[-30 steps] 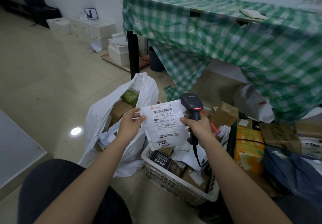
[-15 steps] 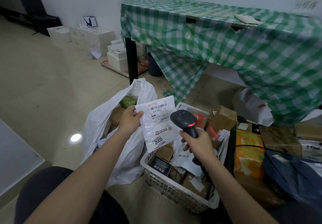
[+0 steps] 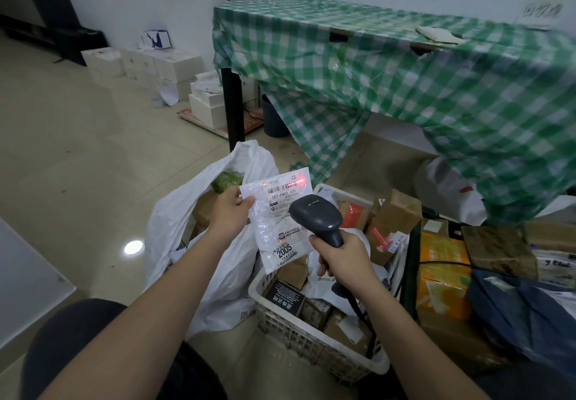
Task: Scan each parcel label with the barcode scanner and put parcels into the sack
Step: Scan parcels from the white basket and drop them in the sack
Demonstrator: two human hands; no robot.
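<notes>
Hiding some label print: barcode scanner (image 3: 318, 217).

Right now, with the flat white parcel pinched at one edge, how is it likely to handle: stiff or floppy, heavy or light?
Probably light: the left hand holds the white parcel up by one edge alone. Likely floppy: it looks like a thin, crinkled plastic mailer. Its glossy film may be somewhat slippery.

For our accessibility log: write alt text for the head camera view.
The right hand aims a barcode scanner, red dot showing, at the label of a flat white parcel pinched by the left hand, above a white sack and a basket of parcels.
</notes>
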